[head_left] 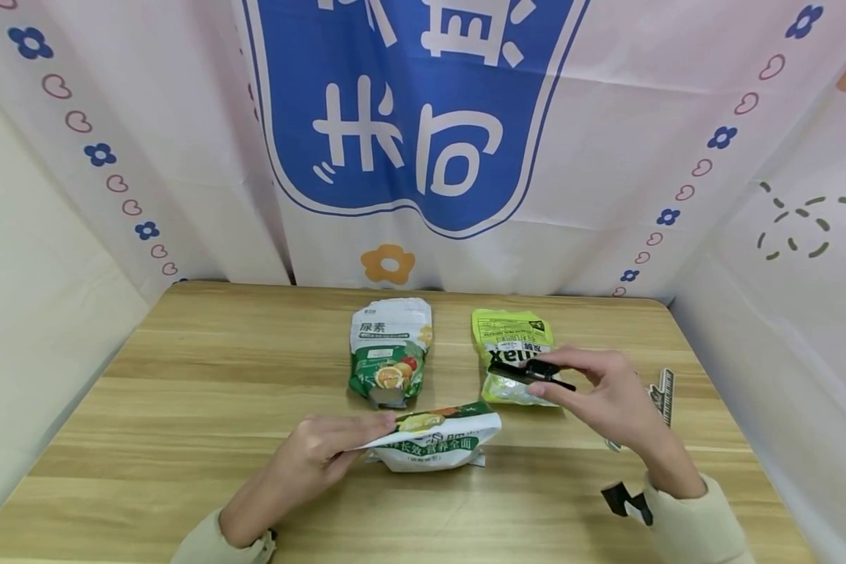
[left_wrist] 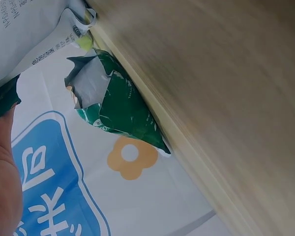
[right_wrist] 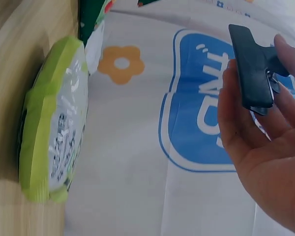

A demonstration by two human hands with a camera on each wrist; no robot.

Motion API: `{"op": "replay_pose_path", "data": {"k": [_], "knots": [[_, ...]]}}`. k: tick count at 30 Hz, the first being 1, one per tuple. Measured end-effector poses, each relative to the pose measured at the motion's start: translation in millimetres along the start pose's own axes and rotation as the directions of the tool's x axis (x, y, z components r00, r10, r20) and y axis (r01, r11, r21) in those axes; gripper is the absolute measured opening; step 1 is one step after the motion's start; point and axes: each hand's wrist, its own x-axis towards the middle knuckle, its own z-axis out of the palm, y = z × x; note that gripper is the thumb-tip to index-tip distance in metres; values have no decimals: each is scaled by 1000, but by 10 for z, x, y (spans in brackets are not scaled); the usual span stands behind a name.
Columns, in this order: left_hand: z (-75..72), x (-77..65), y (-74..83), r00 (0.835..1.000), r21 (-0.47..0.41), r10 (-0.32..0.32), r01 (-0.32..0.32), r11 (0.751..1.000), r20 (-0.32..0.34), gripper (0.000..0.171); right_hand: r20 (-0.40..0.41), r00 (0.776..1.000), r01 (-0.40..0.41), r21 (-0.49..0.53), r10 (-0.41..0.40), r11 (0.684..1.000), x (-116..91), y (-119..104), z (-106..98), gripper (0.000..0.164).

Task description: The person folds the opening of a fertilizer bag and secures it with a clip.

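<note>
My left hand [head_left: 317, 445] pinches the folded-over top edge of a white and green printed bag [head_left: 433, 454] at its left end. The bag stands on the table near the middle. In the left wrist view, my thumb side shows beside the bag's pale back [left_wrist: 27, 37]. My right hand [head_left: 616, 395] holds a black bag clip [head_left: 525, 371] by its handles, between thumb and fingers, right of the bag and raised. The clip [right_wrist: 253, 69] shows its long flat bar in the right wrist view. Behind it lies a lime-green bag [head_left: 509, 333].
Behind the held bag, a second white and green bag [head_left: 391, 352] with fruit pictures lies on the wooden table [head_left: 204, 392]. Flat printed cutouts [head_left: 667, 394] lie partly behind my right wrist. A printed curtain [head_left: 310, 251] hangs along the table's back edge.
</note>
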Motion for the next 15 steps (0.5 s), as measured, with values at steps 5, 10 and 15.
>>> {"op": "replay_pose_path", "data": {"k": [5, 10, 15], "knots": [[-8, 4, 2, 1000, -1, -1, 1, 1000, 5, 34, 21, 1000, 16, 42, -16, 999, 14, -89, 121, 32], [-15, -4, 22, 998, 0, -49, 49, 999, 31, 37, 41, 995, 88, 56, -90, 995, 28, -158, 238, 37], [-16, -7, 22, 998, 4, -52, 52, 999, 29, 37, 74, 982, 174, 12, -174, 985, 53, -207, 340, 38]]}}
